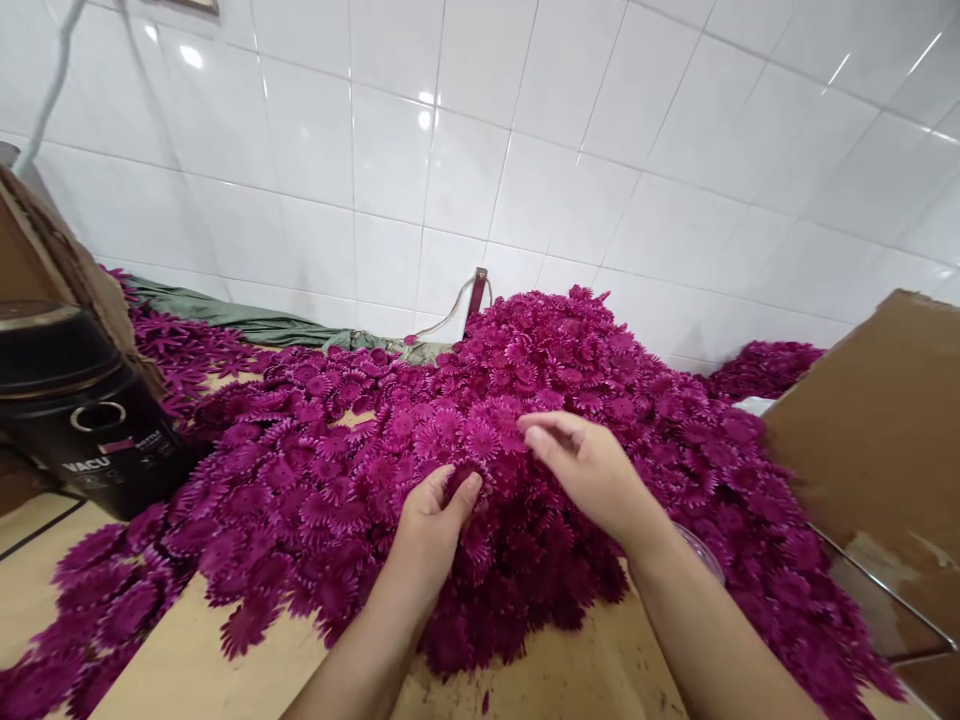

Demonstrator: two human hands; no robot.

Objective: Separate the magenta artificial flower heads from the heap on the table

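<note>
My left hand is closed in a pinch, thumb against fingers, on a magenta artificial flower with a fringed edge. Up and to the right, my right hand hovers over the heap with its thumb and curled fingers drawn close together. Whatever may be between those fingertips is too small to see. All around both hands spreads a large pile of the same magenta flowers, highest just beyond my right hand.
A black lidded container stands at the left by a cardboard box. Another cardboard sheet leans at the right. Behind are green cloth, a dark upright strip with string and a white tiled wall. Bare wooden tabletop shows in front.
</note>
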